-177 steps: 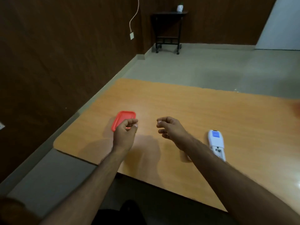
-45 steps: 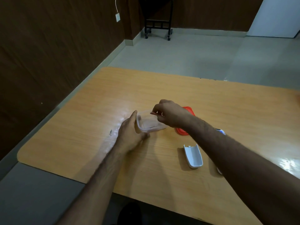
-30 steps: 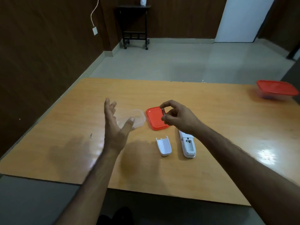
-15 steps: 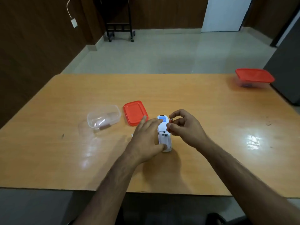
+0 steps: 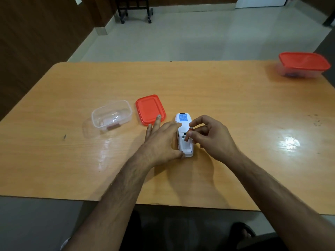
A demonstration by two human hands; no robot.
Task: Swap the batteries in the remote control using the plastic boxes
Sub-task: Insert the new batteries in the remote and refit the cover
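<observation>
A white remote control (image 5: 183, 122) lies face down in the middle of the wooden table (image 5: 235, 109), its battery bay uncovered. My left hand (image 5: 163, 142) grips its left side and near end. My right hand (image 5: 210, 136) pinches a small reddish battery (image 5: 188, 135) tilted over the open bay. An open clear plastic box (image 5: 111, 115) sits to the left with one battery (image 5: 113, 126) lying by its front wall. Its red lid (image 5: 150, 109) lies flat beside it. The remote's loose cover is hidden behind my left hand.
A second clear box with a red lid on (image 5: 304, 65) stands at the far right corner of the table. Beyond the table are a tiled floor and a black wheeled stand (image 5: 135, 9). The near table edge runs below my forearms.
My right hand has lowered the battery from beside the remote onto its open bay. My left hand keeps its grip on the remote. The view has drawn closer.
</observation>
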